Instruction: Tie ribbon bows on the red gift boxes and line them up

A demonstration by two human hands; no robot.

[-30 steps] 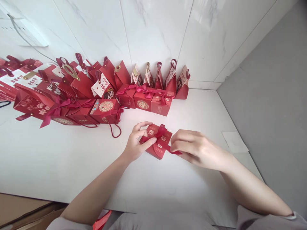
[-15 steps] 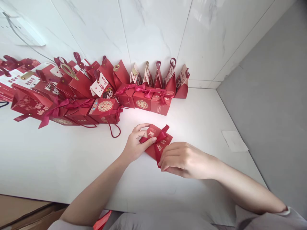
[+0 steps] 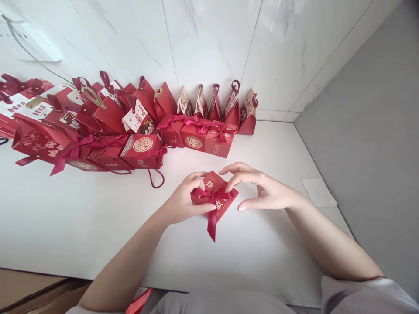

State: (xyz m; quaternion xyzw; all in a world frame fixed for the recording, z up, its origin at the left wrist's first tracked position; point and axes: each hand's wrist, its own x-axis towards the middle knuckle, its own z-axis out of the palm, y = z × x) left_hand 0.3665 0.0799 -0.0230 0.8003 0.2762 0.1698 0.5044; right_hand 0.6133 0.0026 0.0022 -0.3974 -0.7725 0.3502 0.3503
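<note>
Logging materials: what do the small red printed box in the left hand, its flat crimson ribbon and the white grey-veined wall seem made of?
Red box: probably matte card; flat panels, crisp edges.
Ribbon: likely satin fabric; soft sheen, draping tail.
Wall: glossy, perhaps ceramic tile or stone; reflections, straight seams.

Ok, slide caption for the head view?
Left hand holds a ribboned red box; right hand, open, at its edge; more red boxes behind.

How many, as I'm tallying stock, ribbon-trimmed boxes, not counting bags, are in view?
7: the red box in the left hand, the front three boxes to its left, and the back three boxes beyond it. More may hide among the bags.
</note>
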